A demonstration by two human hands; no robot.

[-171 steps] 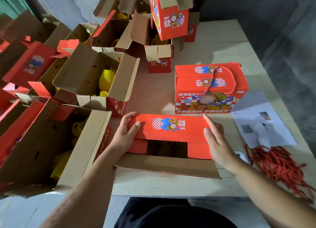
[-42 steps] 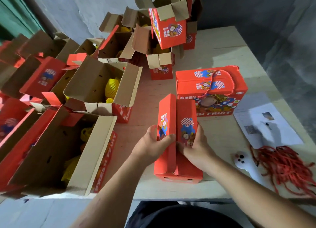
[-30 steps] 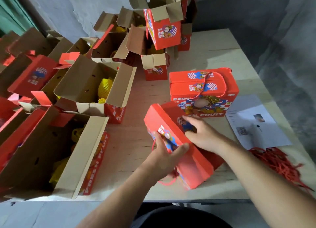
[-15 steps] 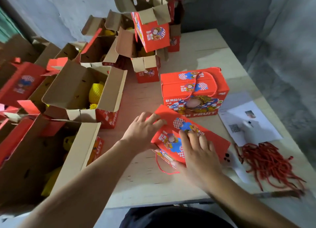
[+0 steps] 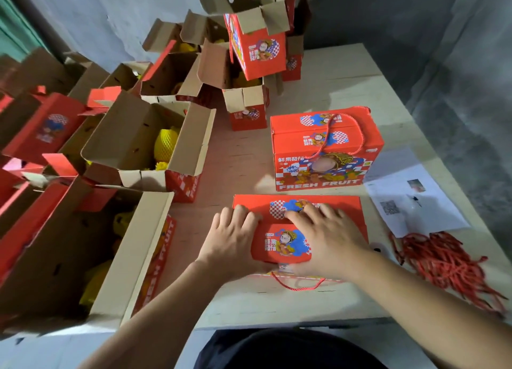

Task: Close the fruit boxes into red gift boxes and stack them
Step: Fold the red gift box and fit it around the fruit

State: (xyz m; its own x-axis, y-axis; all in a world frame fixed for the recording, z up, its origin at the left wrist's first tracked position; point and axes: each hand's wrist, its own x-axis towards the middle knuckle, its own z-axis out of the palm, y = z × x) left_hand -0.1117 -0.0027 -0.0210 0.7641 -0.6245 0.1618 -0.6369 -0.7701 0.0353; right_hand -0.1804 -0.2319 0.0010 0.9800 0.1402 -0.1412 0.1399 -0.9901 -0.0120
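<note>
Head cam looks down at a red gift box (image 5: pixel 327 205) lying near the front edge of the table (image 5: pixel 346 86). Both hands press on its top. Left hand (image 5: pixel 232 241) lies flat on the box's left part, fingers straight & spread. Right hand (image 5: pixel 327 238) lies flat on the right part, fingers straight too, reaching over the picture on the lid. A red cord loop (image 5: pixel 297 284) pokes out from under the box's near side. Just behind it stands a closed gift box w/ handle (image 5: pixel 324 150). Open boxes w/ yellow fruit (image 5: pixel 163 144) sit to the left. On the right lie a paper sheet (image 5: pixel 415 197) & a red cord pile (image 5: pixel 443 260).
</note>
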